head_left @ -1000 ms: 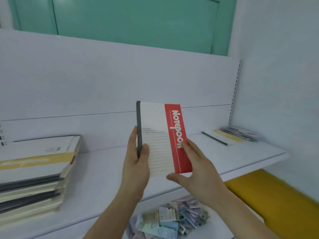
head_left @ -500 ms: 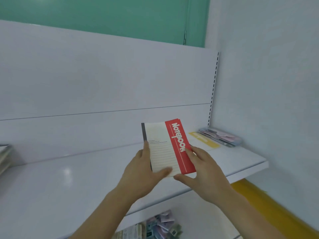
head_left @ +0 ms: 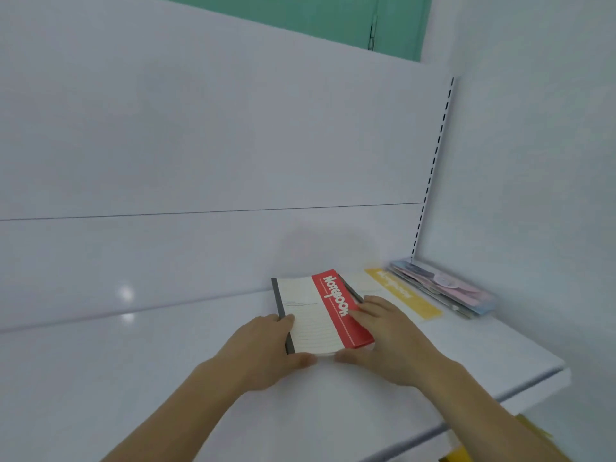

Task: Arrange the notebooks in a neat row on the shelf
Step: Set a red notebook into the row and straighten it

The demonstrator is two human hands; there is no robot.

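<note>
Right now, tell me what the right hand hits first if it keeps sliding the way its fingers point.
The right hand points up the shelf toward the back panel. Apart from the red notebook it holds, the panel probably comes first; the yellow notebook lies just right of that line, though depth is unclear.

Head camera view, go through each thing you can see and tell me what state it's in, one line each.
Red notebook: closed, low over the shelf, held at both sides.
Yellow notebook: closed, lying flat, right of the red one.
Pastel stack: lying flat in the right corner.
Left hand: grips the red notebook's spine side.
Right hand: holds its right edge, fingers on the cover.
Shelf: white, glossy.
</note>
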